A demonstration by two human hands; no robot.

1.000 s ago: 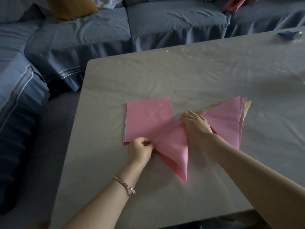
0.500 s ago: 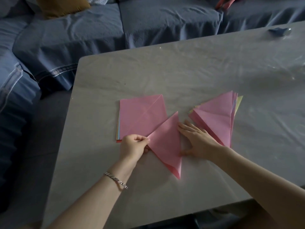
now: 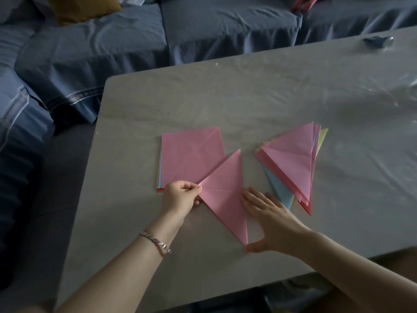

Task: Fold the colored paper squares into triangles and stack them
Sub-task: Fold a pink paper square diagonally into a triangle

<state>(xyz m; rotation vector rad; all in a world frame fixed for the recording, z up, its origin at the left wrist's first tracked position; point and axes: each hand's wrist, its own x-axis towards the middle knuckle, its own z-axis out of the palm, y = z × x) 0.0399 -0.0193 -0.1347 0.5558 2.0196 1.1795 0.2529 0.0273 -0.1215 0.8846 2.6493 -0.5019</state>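
A blue-covered sofa runs behind and to the left of a pale grey table, in dim light. A mustard cushion and something red on the sofa are cut off by the top edge. A small blue object at the table's far right is too blurred to name.

The stack of paper squares lies flat on the table with a creased pink sheet on top; only thin slivers of other colours show at its left edge. The folded pink triangle lies just in front of it, its upper corner overlapping the stack's right side. The left hand, a bracelet on its wrist, pinches the triangle's left corner between thumb and curled fingers. The right hand is spread flat, fingers straight, just beside the triangle's right edge. Its thumb, at the lower tip, is blurred, so contact there cannot be judged.

The pile of folded triangles sits right of this hand, pink on top, with blue, yellow and red edges fanned out beneath.
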